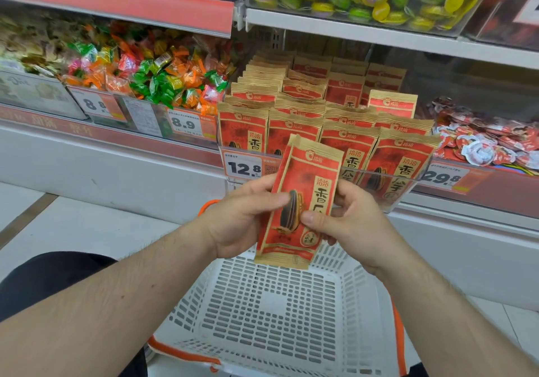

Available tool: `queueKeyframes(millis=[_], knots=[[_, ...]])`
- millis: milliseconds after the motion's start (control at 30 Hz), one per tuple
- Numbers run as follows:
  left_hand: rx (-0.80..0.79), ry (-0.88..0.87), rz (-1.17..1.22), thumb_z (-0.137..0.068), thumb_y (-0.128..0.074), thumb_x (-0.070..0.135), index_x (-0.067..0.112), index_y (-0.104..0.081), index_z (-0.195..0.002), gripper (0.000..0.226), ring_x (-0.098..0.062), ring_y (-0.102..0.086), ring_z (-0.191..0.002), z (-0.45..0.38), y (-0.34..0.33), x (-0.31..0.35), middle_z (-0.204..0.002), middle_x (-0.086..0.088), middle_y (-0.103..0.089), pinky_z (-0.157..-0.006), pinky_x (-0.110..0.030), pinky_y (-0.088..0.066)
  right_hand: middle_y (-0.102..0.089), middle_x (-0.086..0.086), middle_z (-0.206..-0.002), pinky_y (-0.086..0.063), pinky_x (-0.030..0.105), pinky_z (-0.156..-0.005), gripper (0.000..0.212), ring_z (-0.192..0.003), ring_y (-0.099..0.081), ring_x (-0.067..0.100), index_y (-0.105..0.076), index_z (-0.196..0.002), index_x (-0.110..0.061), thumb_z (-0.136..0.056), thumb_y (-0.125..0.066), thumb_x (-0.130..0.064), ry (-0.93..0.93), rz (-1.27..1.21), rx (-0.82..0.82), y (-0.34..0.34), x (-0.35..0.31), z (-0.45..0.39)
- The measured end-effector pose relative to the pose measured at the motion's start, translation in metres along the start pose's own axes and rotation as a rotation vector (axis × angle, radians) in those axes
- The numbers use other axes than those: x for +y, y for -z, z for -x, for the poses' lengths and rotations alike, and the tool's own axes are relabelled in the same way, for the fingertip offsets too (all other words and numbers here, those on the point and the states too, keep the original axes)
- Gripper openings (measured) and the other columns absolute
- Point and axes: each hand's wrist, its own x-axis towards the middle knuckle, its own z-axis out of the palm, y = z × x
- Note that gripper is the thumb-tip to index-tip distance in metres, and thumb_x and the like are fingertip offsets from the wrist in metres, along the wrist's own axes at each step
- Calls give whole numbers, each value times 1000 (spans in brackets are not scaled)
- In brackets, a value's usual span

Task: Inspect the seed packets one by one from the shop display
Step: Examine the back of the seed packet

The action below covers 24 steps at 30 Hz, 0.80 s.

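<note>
Shop shelf (379,34) of seed packets (344,131), both hands' grip (242,219) (350,219) on one packet (297,198) above white basket (262,318).

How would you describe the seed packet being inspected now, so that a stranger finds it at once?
Look above the white perforated basket, in front of the shelf display of red-and-tan seed packets. The held packet is pinched between the left hand and right hand. Unlike its identical neighbours, it is off the shelf and tilted.
</note>
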Motion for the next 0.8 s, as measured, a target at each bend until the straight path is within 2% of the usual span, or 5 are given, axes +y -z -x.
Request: queueKeyframes(millis=[67,133,433,667,800], knots=[[134,-1,-64,-90,-64,27,8,-64,-121,37,-32,-70,-98,-1,-3,1,-115,-19,-71,-82,-42,-59,-71,9,-98,-47,27,-53,32,-59,-62,15,-64,-106,-18,-79,-79,-12,12,25,26,0,2,-1],[202,5,-86,-87,-56,30,9,-65,-117,38,-29,-72,-92,-3,-4,0,-110,-17,-73,-77,-39,-60,-70,14,-98,-50,31,-56,21,-61,-63,20,-66,-103,-15,-84,-75,-14,14,38,38,1,3,-2],[174,68,-79,-89,-51,39,6,-66,-116,45,-28,-74,-88,-1,-10,3,-107,-18,-74,-71,-37,-60,-74,16,-85,-52,32,-58,8,-68,-67,26,-68,-95,-6,-89,-68,-10,6,-7,-33,6,3,-2],[137,138,-122,-90,-49,48,9,-66,-119,52,-33,-71,-99,-14,-30,26,-113,-18,-72,-85,-45,-56,-70,16,-71,-46,30,-52,10,-57,-58,26,-68,-85,-4,-92,-62,-7,14,-152,70,16,-14,4],[78,189,54,-83,-46,59,9,-57,-134,72,-41,-61,-119,-26,-43,58,-130,-22,-63,-102,-55,-45,-68,13,-70,-43,35,-61,11,-63,-54,28,-66,-87,-6,-90,-61,-15,-22,-385,227,31,-33,6]])
